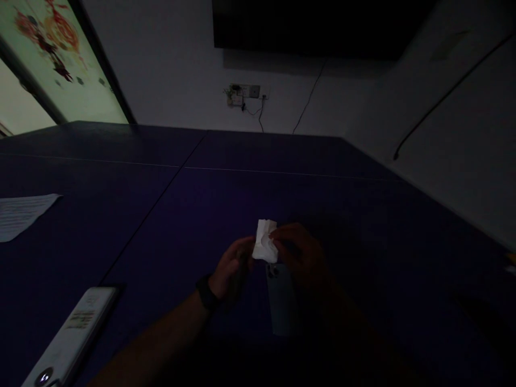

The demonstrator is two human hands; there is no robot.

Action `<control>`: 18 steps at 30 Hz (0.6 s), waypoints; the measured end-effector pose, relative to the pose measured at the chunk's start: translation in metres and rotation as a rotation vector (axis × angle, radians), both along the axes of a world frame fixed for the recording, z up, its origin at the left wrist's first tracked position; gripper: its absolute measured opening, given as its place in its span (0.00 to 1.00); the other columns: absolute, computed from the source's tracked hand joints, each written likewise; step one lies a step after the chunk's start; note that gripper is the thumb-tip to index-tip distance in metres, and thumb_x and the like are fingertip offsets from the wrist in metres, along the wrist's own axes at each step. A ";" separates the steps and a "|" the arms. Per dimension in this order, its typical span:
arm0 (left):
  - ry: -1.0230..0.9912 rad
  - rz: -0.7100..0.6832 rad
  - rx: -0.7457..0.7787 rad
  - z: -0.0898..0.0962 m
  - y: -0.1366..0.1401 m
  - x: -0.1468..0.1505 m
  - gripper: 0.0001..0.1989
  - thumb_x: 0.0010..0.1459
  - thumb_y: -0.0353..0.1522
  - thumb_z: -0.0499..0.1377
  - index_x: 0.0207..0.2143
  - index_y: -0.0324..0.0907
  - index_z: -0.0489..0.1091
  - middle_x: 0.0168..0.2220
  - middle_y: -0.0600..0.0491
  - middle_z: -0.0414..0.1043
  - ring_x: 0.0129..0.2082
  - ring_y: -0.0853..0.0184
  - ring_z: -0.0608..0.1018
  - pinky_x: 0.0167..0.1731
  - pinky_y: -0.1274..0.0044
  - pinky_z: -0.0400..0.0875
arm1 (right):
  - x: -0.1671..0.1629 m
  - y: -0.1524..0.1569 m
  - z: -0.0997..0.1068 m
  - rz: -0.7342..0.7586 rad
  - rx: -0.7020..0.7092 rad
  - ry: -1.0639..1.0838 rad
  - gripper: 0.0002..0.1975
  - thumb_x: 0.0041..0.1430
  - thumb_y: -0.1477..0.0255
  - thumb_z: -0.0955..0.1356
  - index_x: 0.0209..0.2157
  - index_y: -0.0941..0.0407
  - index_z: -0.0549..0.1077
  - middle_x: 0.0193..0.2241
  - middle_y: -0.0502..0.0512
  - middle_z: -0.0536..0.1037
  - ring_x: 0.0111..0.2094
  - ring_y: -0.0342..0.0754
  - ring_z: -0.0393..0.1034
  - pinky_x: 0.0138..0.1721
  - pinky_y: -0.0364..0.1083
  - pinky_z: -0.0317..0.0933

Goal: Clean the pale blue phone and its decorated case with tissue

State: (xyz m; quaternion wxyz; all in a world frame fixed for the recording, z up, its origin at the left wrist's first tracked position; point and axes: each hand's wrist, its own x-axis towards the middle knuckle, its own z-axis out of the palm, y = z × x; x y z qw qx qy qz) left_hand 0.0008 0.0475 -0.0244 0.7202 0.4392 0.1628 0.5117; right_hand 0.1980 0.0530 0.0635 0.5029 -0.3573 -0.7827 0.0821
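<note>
A folded white tissue, creased and bright against the dark table, is held up between my two hands. My left hand, with a dark watch on the wrist, grips its left side, and some of those fingers are hidden. From the right, my right hand pinches the middle of the tissue between thumb and fingertips. Just below it a phone lies on the table, back side up with its camera lenses at the top. Dim light hides the finer detail of both hands.
A long white device with a round button rests at the lower left of the dark blue table. Printed paper lies at the left edge. Wall sockets with cables and a large black screen are beyond.
</note>
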 end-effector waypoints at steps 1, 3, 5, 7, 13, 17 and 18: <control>0.011 0.084 0.100 0.001 -0.001 0.000 0.35 0.56 0.52 0.63 0.61 0.46 0.66 0.55 0.45 0.71 0.52 0.59 0.74 0.52 0.70 0.67 | -0.001 0.001 0.001 0.015 -0.012 0.028 0.05 0.65 0.75 0.67 0.40 0.53 0.76 0.37 0.54 0.80 0.40 0.49 0.75 0.42 0.49 0.69; 0.086 0.192 0.328 -0.002 -0.004 0.000 0.38 0.60 0.50 0.60 0.69 0.51 0.55 0.68 0.46 0.58 0.67 0.53 0.62 0.64 0.63 0.56 | -0.006 0.001 0.001 0.100 -0.023 0.052 0.06 0.64 0.76 0.67 0.41 0.53 0.75 0.37 0.54 0.80 0.40 0.48 0.75 0.42 0.49 0.69; 0.214 0.229 0.524 -0.009 -0.006 -0.002 0.42 0.62 0.48 0.59 0.72 0.53 0.44 0.72 0.47 0.48 0.71 0.50 0.54 0.67 0.58 0.49 | -0.012 -0.002 0.000 0.233 -0.010 0.028 0.06 0.64 0.76 0.67 0.41 0.53 0.75 0.37 0.54 0.80 0.40 0.47 0.75 0.43 0.48 0.69; 0.331 0.274 0.671 -0.018 -0.007 -0.004 0.44 0.62 0.46 0.59 0.73 0.51 0.41 0.73 0.44 0.45 0.71 0.47 0.53 0.68 0.54 0.46 | -0.015 -0.004 0.000 0.353 0.005 -0.034 0.06 0.64 0.76 0.68 0.41 0.54 0.75 0.38 0.55 0.80 0.41 0.47 0.74 0.45 0.49 0.69; 0.470 0.313 0.794 -0.030 -0.008 -0.005 0.50 0.51 0.42 0.68 0.71 0.44 0.49 0.66 0.38 0.58 0.65 0.42 0.63 0.64 0.52 0.55 | -0.014 -0.004 -0.002 0.412 0.009 -0.183 0.07 0.66 0.75 0.66 0.43 0.54 0.75 0.40 0.56 0.80 0.43 0.49 0.72 0.46 0.51 0.67; 0.509 0.255 0.766 -0.033 -0.006 -0.006 0.48 0.46 0.40 0.69 0.67 0.44 0.54 0.58 0.42 0.68 0.56 0.47 0.72 0.57 0.58 0.67 | -0.015 -0.013 0.003 0.361 0.033 -0.279 0.08 0.67 0.76 0.64 0.43 0.56 0.74 0.40 0.57 0.79 0.43 0.49 0.72 0.48 0.51 0.67; 0.510 0.229 0.712 -0.035 -0.006 -0.007 0.45 0.44 0.41 0.70 0.64 0.44 0.59 0.55 0.44 0.70 0.54 0.48 0.74 0.55 0.59 0.68 | -0.015 -0.017 0.006 0.400 0.047 -0.311 0.08 0.68 0.76 0.64 0.43 0.56 0.74 0.40 0.57 0.80 0.43 0.48 0.72 0.48 0.50 0.66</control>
